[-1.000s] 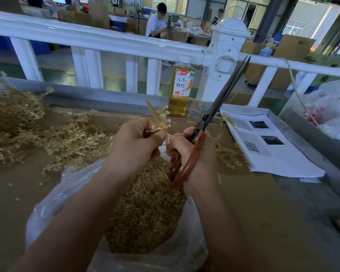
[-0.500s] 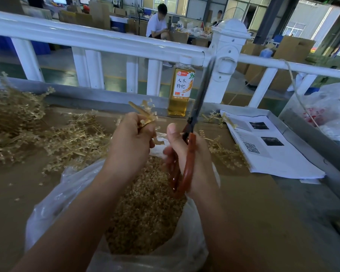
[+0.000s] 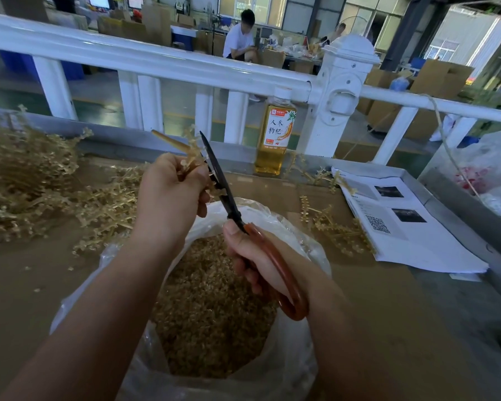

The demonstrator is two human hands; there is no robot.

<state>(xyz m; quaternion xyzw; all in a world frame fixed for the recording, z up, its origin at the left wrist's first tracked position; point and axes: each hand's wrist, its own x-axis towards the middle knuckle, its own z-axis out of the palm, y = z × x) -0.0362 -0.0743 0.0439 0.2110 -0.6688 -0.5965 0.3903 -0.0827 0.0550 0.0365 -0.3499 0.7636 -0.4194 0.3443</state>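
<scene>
Nearest, a clear crinkled plastic bag (image 3: pixel 287 380) stands open on the brown table (image 3: pixel 26 290), filled with fine tan cut bits (image 3: pixel 209 308), grainy like chaff. Above it, the right hand (image 3: pixel 258 261) grips scissors (image 3: pixel 229 198): glossy orange-brown loop handle, fingers curled through, thumb near the pivot. Dark matte blades read as one narrow line, slanting up-left. Left hand (image 3: pixel 171 195) holds a sprig (image 3: pixel 191 153) pinched in curled fingers over the bag's far rim; pale gold, plastic-looking, smooth tapered stem, small knobbly side buds. Blades touch the sprig just beside the fingers. Farther left, a tangled heap of like sprigs (image 3: pixel 26 175). Right, printed white sheets (image 3: pixel 411 235). Beyond, an amber drink bottle (image 3: pixel 275 140) against a white railing (image 3: pixel 185 68).
</scene>
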